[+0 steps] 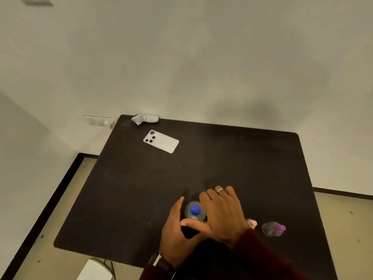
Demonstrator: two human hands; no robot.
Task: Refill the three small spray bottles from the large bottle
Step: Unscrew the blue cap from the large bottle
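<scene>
A table (232, 158) is set with its far edge against a wall (181, 57). On the table, at the near edge, a large bottle (194, 211) is stood upright. The left hand (177, 229) is placed at the bottle's left side and the right hand (224, 215) at its right, the right thumb crossing in front of the bottle. Just right of the right hand, a small spray bottle (251, 223) is partly hidden behind the wrist, and a second spray bottle (273, 228) is found further right, apart from the first. Well behind the hands, toward the far left of the table, a phone (161, 141) is laid flat. Behind the phone, at the far left corner against the wall, a small device (145, 119) is laid.
</scene>
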